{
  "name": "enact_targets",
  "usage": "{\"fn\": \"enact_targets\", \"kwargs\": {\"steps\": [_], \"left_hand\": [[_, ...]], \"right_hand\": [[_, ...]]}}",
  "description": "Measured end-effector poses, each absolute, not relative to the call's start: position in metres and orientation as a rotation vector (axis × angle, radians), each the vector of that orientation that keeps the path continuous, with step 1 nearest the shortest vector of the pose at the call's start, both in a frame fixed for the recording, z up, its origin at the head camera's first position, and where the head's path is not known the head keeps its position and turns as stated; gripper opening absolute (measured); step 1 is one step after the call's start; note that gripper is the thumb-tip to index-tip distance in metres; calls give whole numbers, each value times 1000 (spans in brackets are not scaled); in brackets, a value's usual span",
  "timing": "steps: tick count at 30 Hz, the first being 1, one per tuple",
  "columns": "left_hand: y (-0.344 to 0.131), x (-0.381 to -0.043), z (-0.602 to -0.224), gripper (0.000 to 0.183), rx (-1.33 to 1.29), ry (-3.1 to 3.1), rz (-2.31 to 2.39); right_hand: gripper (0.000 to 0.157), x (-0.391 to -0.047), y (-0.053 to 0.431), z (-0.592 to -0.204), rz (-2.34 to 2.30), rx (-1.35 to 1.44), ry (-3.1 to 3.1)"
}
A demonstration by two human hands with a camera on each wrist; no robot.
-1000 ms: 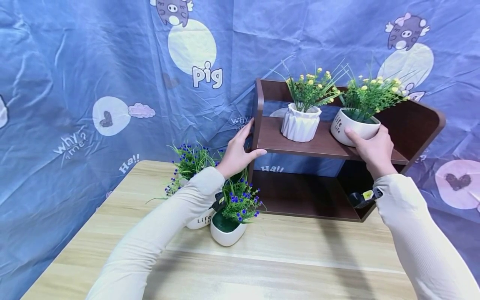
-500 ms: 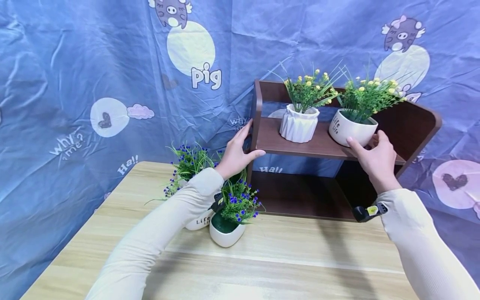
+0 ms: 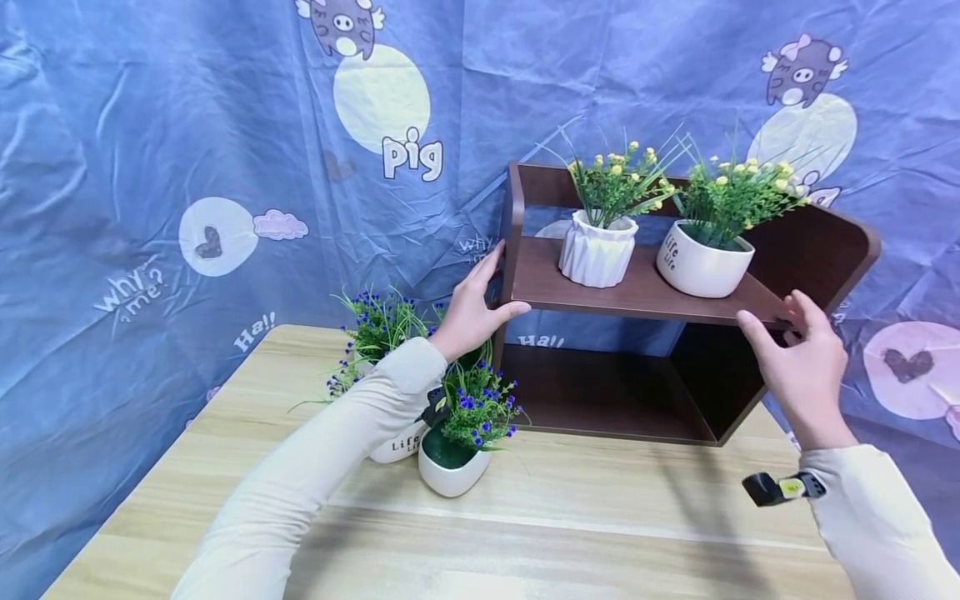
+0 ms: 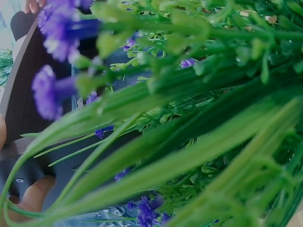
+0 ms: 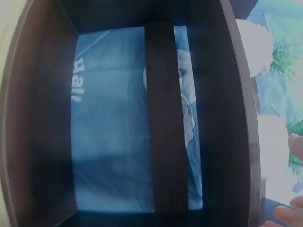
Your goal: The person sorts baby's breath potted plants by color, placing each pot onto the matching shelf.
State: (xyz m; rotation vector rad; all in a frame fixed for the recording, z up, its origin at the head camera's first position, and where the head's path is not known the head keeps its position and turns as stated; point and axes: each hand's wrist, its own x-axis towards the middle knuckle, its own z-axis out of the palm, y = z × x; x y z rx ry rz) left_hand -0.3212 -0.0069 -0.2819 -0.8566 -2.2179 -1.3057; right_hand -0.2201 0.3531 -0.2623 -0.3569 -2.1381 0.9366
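Note:
My left hand (image 3: 474,312) rests on the left side of a dark brown two-tier shelf (image 3: 600,398), fingers straight along the panel and thumb at the upper board's front edge. On the upper board stand a ribbed white pot (image 3: 597,250) and a round white "Life" pot (image 3: 708,265), both holding yellow-flowered plants. My right hand (image 3: 806,375) is at the shelf's right front corner, apart from the round pot, with thumb and fingers spread and nothing between them. In the left wrist view, blue-purple flowers and leaves (image 4: 156,127) cover most of the left hand.
A small white pot (image 3: 453,471) with blue flowers stands on the wooden table (image 3: 525,533) left of the shelf. Beside it are another "Life" pot (image 3: 393,447), partly behind the left sleeve, and more blue flowers (image 3: 382,321). A printed blue curtain (image 3: 225,125) hangs behind.
My right hand has let go of the round "Life" pot and moved right and down to the shelf's right corner. The pot stays on the upper board; the left hand has not moved.

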Motion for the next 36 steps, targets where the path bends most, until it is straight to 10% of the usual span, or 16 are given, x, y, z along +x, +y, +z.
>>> {"fn": "enact_targets", "kwargs": {"steps": [36], "left_hand": [[-7, -323, -282, 87, -860, -2228, -1295]], "right_hand": [[60, -236, 416, -282, 1657, 84, -1766]]}}
